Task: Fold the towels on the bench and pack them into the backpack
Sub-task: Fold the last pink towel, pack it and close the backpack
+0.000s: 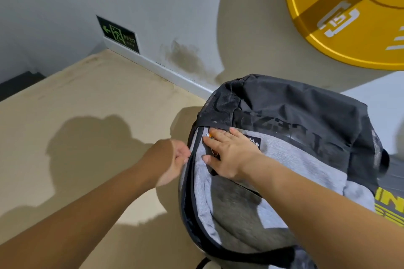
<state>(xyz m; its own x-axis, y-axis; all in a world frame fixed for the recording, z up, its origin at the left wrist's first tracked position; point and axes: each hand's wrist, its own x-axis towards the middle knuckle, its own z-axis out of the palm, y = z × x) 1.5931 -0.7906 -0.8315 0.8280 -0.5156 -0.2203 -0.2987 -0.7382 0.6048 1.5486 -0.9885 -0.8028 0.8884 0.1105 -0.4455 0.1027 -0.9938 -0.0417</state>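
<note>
A grey and black backpack point(290, 159) lies in front of me at the right, its black top part with dark lettering toward the wall. A black zipper edge point(192, 181) runs along its left side. My left hand point(172, 161) pinches at that zipper edge, fingers closed on it; the zipper pull itself is hidden. My right hand point(227, 155) lies flat on the grey front panel, fingers spread, pressing it down. No towel shows.
A beige floor point(87, 126) stretches to the left. A grey wall with a white skirting board point(166, 70) and a green exit sign point(119, 35) stands behind. A large yellow disc point(349, 11) hangs at upper right. Yellow lettering point(391, 209) shows beside the backpack.
</note>
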